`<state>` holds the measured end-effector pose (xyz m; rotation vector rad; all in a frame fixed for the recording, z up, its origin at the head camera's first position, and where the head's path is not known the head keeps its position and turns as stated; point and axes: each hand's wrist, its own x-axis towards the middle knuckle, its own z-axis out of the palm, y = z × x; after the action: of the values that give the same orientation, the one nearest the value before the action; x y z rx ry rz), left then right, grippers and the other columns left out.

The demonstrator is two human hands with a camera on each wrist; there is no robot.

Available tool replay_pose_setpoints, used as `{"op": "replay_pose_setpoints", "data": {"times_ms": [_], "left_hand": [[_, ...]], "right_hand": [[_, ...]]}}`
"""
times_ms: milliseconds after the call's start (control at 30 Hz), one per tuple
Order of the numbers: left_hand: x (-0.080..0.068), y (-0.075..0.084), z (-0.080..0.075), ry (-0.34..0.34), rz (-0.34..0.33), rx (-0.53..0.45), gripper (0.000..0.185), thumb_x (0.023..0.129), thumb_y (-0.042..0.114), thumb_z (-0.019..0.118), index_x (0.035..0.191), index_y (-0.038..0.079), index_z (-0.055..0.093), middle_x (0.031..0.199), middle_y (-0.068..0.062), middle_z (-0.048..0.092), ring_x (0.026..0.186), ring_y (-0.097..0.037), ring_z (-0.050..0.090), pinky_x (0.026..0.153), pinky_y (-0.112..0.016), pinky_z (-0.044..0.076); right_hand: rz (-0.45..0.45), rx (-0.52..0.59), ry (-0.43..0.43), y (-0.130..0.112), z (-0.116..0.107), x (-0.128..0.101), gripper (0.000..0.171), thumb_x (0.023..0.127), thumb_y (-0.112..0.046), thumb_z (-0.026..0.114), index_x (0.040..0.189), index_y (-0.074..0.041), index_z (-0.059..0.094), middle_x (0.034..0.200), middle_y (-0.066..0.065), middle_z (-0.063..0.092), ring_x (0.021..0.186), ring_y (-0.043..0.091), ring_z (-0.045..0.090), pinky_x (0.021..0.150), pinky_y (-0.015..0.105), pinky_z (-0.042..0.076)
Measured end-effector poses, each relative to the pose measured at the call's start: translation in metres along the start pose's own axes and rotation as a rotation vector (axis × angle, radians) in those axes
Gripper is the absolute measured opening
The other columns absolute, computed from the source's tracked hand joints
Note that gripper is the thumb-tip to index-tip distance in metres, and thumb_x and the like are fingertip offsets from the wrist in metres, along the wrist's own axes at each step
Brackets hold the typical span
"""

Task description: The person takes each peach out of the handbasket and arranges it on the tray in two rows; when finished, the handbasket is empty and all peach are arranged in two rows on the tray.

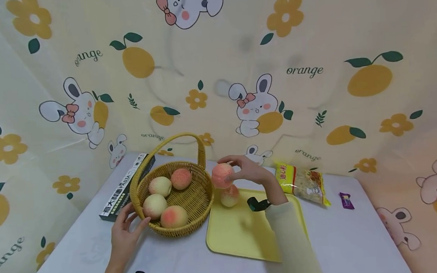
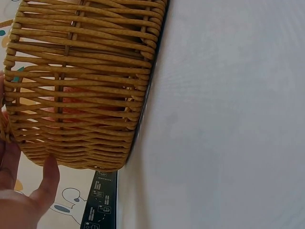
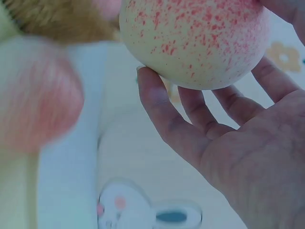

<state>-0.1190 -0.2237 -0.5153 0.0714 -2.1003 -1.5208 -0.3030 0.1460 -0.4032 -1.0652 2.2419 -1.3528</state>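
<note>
A wicker basket (image 1: 193, 200) with a tall arched handle stands left of centre, with several peaches (image 1: 174, 217) inside. My left hand (image 1: 125, 235) grips its near-left side. In the left wrist view, the thumb (image 2: 47, 181) presses the woven wall and the other fingers are at the rim, partly hidden. Fingers and thumb of my right hand (image 1: 253, 171) hold a pink, red-speckled peach (image 1: 220, 177) in the air just right of the basket. A second peach (image 1: 229, 197) rests below it at the back-left of the yellow tray (image 1: 241, 237).
Behind the basket's left side lies a dark pasta box (image 1: 122, 193). A yellow and clear food bag (image 1: 303, 185) lies beyond the tray's right corner, and a small purple wrapped sweet (image 1: 346, 201) sits farther right. A printed cloth hangs behind the table.
</note>
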Motion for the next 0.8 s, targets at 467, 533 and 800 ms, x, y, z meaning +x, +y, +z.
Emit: {"op": "replay_pose_setpoints", "data": {"times_ms": [467, 533, 800], "left_hand": [[0.001, -0.001, -0.001, 0.010, 0.001, -0.012, 0.066, 0.076, -0.013, 0.079, 0.135, -0.001, 0.053, 0.124, -0.005, 0.059, 0.113, -0.005, 0.053, 0.096, -0.010, 0.049], [0.001, 0.001, -0.001, 0.010, 0.008, -0.014, 0.066, 0.076, -0.014, 0.079, 0.135, -0.001, 0.053, 0.124, -0.008, 0.059, 0.113, -0.005, 0.053, 0.096, -0.010, 0.049], [0.001, 0.002, 0.001, 0.012, -0.012, 0.002, 0.064, 0.078, -0.012, 0.078, 0.136, -0.001, 0.052, 0.124, -0.012, 0.059, 0.113, -0.002, 0.052, 0.096, -0.009, 0.048]], "right_hand": [[0.155, -0.013, 0.085, 0.036, -0.024, -0.070, 0.052, 0.085, -0.019, 0.076, 0.133, -0.008, 0.060, 0.137, 0.011, 0.055, 0.117, 0.032, 0.055, 0.090, 0.035, 0.056], [0.175, 0.006, 0.084, 0.042, -0.024, -0.077, 0.051, 0.084, -0.019, 0.075, 0.132, -0.008, 0.060, 0.135, 0.011, 0.056, 0.114, 0.030, 0.056, 0.087, 0.034, 0.057], [0.255, 0.134, 0.060, 0.064, -0.019, -0.097, 0.053, 0.086, -0.017, 0.072, 0.134, -0.003, 0.056, 0.130, 0.018, 0.056, 0.104, 0.028, 0.059, 0.084, 0.038, 0.062]]}}
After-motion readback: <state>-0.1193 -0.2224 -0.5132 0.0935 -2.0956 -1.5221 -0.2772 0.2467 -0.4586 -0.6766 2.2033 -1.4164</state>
